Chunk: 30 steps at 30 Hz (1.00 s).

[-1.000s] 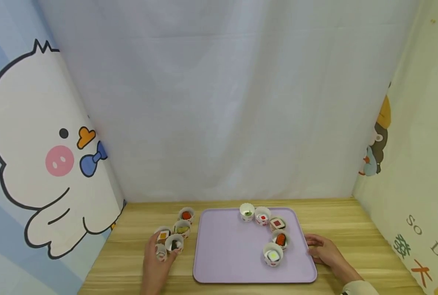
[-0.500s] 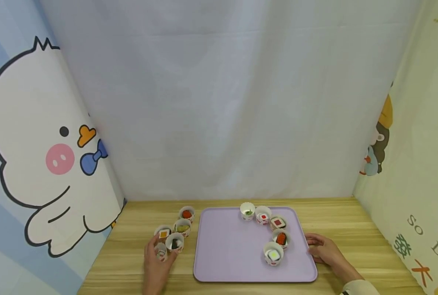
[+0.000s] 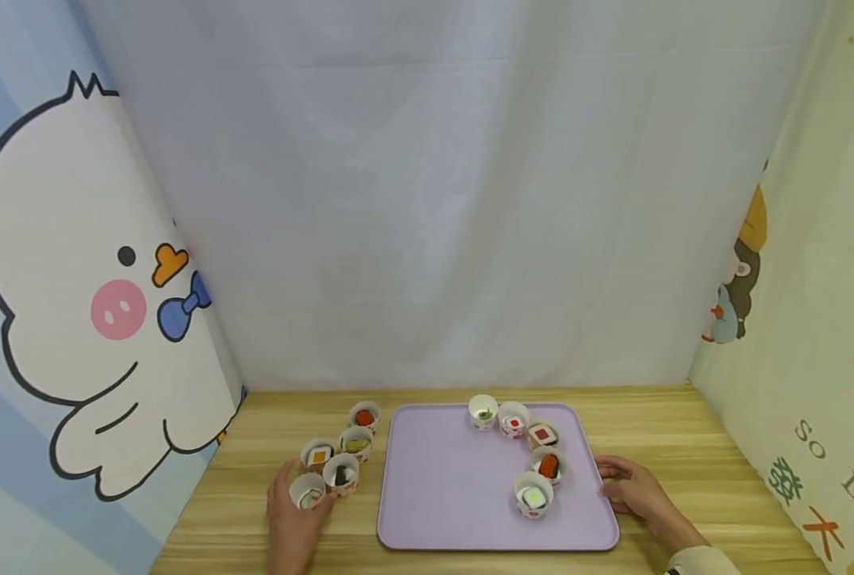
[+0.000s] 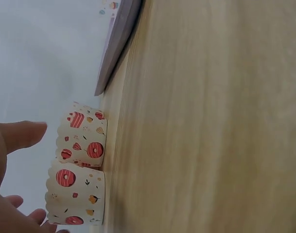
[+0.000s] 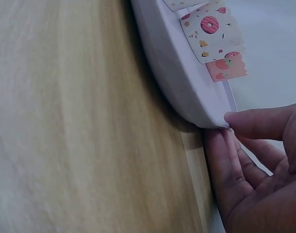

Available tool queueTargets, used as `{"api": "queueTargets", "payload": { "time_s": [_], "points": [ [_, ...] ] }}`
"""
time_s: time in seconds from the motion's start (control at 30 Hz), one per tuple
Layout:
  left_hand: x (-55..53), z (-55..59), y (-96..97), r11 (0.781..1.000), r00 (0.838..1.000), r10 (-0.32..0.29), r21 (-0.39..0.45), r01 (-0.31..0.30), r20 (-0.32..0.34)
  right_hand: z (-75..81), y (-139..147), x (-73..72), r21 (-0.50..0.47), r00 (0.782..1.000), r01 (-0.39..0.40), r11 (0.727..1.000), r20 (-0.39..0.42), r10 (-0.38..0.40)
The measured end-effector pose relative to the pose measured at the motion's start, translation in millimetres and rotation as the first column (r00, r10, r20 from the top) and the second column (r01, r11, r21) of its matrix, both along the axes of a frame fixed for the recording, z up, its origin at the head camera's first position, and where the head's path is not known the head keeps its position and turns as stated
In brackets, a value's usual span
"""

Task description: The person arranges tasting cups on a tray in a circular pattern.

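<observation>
On the left of the table my left hand (image 3: 295, 515) reaches around the nearest of several patterned paper baking cups (image 4: 84, 191), fingers on its far left side. In the left wrist view its thumb (image 4: 24, 135) is straight and stands apart from the cups. This cup holds a small pale piece, and the cup with a dark piece (image 3: 341, 489) stands right beside it. My right hand (image 3: 631, 487) pinches the right edge of the lilac tray (image 3: 441, 479). Its thumb (image 5: 254, 121) lies on the tray's rim, with the fingers below.
Several paper cups with small sushi-like pieces stand on the tray's right half, the front one (image 3: 532, 512) with a white and yellow-green piece. More cups stand left of the tray, including one with a red piece (image 3: 364, 418). A pale curtain (image 3: 427, 239) hangs behind the wooden table (image 3: 254, 431).
My left hand has shifted a little left, its thumb coming away from the cup with the dark piece. More of the nearest cup now shows. The right hand has stayed on the tray edge.
</observation>
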<state>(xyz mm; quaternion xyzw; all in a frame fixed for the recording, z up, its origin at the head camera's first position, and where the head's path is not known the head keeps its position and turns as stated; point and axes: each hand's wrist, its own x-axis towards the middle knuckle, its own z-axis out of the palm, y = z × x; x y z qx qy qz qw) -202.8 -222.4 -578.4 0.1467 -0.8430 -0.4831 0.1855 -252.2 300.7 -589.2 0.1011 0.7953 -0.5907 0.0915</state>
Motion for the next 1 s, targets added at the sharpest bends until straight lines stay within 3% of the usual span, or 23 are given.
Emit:
{"api": "queueTargets", "payload": {
  "time_s": [0.07,0.13,0.33,0.47,0.77,1.0],
  "points": [
    [-0.3,-0.8,-3.6,0.999,0.997,-0.031,0.038,0.028,0.071,-0.9,0,0.3,-0.003,1.0,-0.001,1.0,-0.008,0.001],
    [-1.3,-5.1,-6.8,0.996,0.993,-0.055,0.08,0.047,0.1,-1.5,1,0.5,-0.005,1.0,-0.004,1.0,-0.011,0.004],
    [-3.4,-19.8,-16.3,0.985,0.99,-0.086,0.162,0.067,0.112,-2.1,1,0.9,-0.001,1.0,-0.011,1.0,-0.018,0.011],
    [-4.0,-23.0,-19.8,0.977,0.988,-0.095,0.199,0.07,0.119,-2.2,0,0.7,-0.006,1.0,-0.001,1.0,-0.013,0.001],
    [-5.7,-22.0,-19.6,0.984,0.984,-0.094,0.162,0.07,0.149,-1.0,0,0.2,-0.007,1.0,0.007,1.0,-0.012,-0.007],
    [-6.4,-26.7,-21.0,0.993,0.984,-0.052,0.109,0.033,0.168,-1.3,0,1.3,-0.016,1.0,0.016,1.0,-0.008,-0.016]
  ]
}}
